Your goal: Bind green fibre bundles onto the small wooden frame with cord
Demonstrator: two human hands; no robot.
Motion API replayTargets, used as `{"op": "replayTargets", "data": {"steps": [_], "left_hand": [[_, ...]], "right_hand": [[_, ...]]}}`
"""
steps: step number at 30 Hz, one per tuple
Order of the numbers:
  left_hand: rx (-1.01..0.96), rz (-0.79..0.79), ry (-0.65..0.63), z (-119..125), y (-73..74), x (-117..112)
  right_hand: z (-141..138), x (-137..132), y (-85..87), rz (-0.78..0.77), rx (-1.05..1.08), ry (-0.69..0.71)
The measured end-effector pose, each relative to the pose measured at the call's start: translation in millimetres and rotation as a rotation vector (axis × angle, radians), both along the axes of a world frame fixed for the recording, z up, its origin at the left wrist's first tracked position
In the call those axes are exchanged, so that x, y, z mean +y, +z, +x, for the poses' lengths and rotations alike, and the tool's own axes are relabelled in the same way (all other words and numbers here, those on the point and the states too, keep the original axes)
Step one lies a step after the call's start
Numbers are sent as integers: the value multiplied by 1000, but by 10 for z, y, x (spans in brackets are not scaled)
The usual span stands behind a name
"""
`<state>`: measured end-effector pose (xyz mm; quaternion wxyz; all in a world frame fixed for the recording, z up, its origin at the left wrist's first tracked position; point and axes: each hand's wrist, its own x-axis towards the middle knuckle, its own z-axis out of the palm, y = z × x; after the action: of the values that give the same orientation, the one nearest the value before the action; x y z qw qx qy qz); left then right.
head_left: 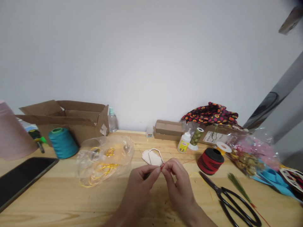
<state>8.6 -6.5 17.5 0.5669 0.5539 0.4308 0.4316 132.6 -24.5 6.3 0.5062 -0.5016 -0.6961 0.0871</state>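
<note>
My left hand (145,180) and my right hand (178,179) meet over the middle of the table, thumbs and forefingers pinched together. Between the fingertips shows a small red knotted cord (162,166); most of it is hidden by the fingers. Just behind them lies a flat pale piece with a dark edge (147,156), and a thin cord loops beside it. To the right of my right hand rest large black scissors (221,190), blades slightly apart, and a thin yellow thread (205,179).
Left are a bag of yellow cord (106,157), a teal thread cone (62,143), a phone (21,178) and an open cardboard box (71,123). Right stand a glue bottle (184,142), a red-and-black spool (210,161) and a green tassel (239,186). A wall backs the table.
</note>
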Motion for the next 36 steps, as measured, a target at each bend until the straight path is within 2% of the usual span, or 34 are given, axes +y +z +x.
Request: {"op": "replayTargets", "data": {"steps": [4, 7, 9, 12, 14, 20, 24, 29, 33, 36], "left_hand": [[96, 167, 8, -28, 3, 15], [102, 126, -8, -43, -10, 27], [45, 16, -33, -42, -13, 29], [-129, -160, -101, -31, -13, 28], [-238, -208, -132, -23, -18, 28], [-386, -252, -148, -14, -76, 41], [-423, -282, -187, -16, -94, 28], [-416, -271, -195, -23, -52, -4], [-357, -260, -184, -23, 1, -8], [-335, -249, -173, -26, -4, 10]], "right_hand": [[6, 12, 17, 45, -203, -91], [23, 23, 34, 97, -347, -111], [42, 21, 44, 81, -302, -61], [77, 3, 66, 0, -104, 55], [98, -10, 85, -27, -8, 97], [121, 5, 75, 99, 11, 92], [108, 14, 36, 197, -33, 68], [103, -5, 69, 276, -117, 39], [95, -10, 91, 281, -105, 28], [86, -26, 90, 218, -40, 58]]}}
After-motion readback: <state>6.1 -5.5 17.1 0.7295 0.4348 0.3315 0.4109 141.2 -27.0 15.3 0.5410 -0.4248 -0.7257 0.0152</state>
